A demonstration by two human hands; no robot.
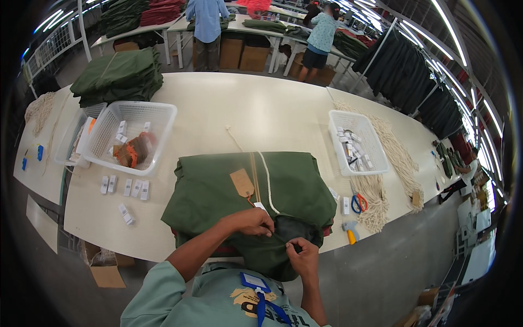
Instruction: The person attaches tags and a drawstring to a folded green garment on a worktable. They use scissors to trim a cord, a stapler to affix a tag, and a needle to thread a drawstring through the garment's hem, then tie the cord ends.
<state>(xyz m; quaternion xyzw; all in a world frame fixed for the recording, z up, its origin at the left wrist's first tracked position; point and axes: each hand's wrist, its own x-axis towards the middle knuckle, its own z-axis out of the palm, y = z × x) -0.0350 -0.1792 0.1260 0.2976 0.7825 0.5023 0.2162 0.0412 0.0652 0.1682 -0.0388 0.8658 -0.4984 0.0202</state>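
Note:
Folded green fabric pieces [212,175] lie stacked on the table in front of me, with dark red cloth showing below the edges. My left hand [252,222] pinches the green fabric near the front of the top piece. Lower and to the right, my right hand [301,254] grips the same fabric between thumb and fingers. A brown cardboard tag [242,182] on an orange-red cord lies on the piece, beside a tan strip. Right of that strip runs a white cord [267,180]. A small white label [260,207] shows just above my left hand.
White plastic baskets stand left [167,135] and right [382,157], holding small labels. Scissors [359,202], a tagging gun [350,233] and cream cords [374,204] lie right. Loose labels [137,188] and a green fabric stack [118,73] are left. People work beyond the table.

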